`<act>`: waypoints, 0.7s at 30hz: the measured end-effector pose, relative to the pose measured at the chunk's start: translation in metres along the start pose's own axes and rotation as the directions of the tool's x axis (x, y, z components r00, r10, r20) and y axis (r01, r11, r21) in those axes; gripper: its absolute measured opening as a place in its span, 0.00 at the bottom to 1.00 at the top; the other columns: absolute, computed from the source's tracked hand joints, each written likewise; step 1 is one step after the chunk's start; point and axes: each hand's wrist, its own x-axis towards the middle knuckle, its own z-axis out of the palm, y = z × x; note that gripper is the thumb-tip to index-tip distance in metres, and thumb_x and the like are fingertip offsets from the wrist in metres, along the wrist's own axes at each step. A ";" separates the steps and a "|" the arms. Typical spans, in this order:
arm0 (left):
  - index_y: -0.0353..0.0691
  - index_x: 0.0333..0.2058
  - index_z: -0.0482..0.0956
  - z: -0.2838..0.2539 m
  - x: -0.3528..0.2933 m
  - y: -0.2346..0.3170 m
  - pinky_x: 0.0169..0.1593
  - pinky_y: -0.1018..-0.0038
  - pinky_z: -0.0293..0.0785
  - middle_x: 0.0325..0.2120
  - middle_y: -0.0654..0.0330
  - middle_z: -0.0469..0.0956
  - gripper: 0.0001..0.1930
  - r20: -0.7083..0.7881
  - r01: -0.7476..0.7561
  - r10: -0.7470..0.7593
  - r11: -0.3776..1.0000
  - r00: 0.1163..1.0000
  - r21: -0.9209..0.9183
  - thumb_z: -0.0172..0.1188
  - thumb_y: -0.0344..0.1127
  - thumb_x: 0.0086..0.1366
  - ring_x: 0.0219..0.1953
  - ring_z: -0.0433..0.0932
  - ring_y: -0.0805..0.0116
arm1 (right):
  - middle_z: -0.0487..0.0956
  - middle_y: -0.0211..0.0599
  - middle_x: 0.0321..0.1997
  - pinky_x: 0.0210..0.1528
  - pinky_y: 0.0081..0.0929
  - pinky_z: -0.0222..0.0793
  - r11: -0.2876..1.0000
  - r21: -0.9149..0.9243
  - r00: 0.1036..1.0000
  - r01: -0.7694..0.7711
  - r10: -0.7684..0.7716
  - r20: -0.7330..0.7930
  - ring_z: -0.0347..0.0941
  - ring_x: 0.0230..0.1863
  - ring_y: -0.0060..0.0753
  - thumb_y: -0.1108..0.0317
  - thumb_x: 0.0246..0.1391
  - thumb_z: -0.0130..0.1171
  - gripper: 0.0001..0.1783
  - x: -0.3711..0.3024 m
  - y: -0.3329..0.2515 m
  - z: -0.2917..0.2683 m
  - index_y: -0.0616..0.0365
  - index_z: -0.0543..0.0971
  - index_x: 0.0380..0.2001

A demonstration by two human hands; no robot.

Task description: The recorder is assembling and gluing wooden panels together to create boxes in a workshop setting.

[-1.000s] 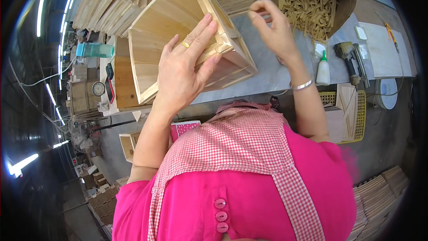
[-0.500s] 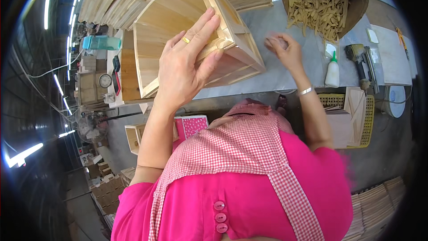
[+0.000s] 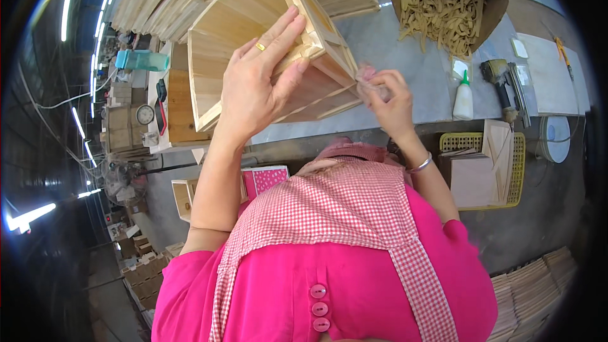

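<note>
Workshop bench (image 3: 424, 92), grey-topped, with stacked wooden pieces (image 3: 158, 6) at its far left. Tilted before me sits an open wooden box (image 3: 218, 44); my left hand (image 3: 256, 92) lies open across its rim, fingers outstretched. My right hand (image 3: 394, 104), clear of the box a moment ago, has reached its right-hand corner, pinching a blurred pinkish scrap (image 3: 367, 76), so both hands now attend to it.

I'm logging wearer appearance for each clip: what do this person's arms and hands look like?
Both hands are gloveless. The left hand wears a gold-coloured ring, and its wrist is bare. A silver-coloured bangle circles the wrist of the right hand. Short, bright pink sleeves leave both forearms uncovered.
</note>
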 end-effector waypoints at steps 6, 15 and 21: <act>0.47 0.61 0.73 0.006 -0.001 -0.007 0.61 0.61 0.68 0.62 0.59 0.72 0.25 -0.040 -0.014 0.012 0.999 0.999 -0.050 0.60 0.39 0.65 0.57 0.76 0.56 | 0.77 0.41 0.39 0.42 0.29 0.72 0.989 0.080 0.987 0.124 -0.114 -0.112 0.77 0.39 0.40 0.75 0.45 0.68 0.10 0.028 -0.061 -0.006 0.59 0.80 0.33; 0.35 0.58 0.75 0.005 0.004 0.011 0.60 0.66 0.70 0.59 0.48 0.74 0.21 -0.071 -0.045 0.038 0.994 0.997 -0.097 0.58 0.30 0.66 0.59 0.75 0.51 | 0.80 0.42 0.33 0.35 0.32 0.74 0.970 -0.240 0.975 -0.044 0.094 0.202 0.80 0.34 0.39 0.72 0.50 0.66 0.09 -0.024 0.067 -0.009 0.60 0.78 0.34; 0.33 0.61 0.70 -0.020 -0.006 0.019 0.63 0.67 0.68 0.62 0.42 0.69 0.33 -0.041 0.155 -0.178 0.932 0.983 -0.328 0.66 0.40 0.60 0.61 0.71 0.49 | 0.80 0.35 0.20 0.14 0.27 0.64 0.874 -0.249 0.885 -0.417 0.453 0.107 0.73 0.15 0.23 0.67 0.55 0.67 0.11 -0.051 0.081 -0.029 0.61 0.76 0.30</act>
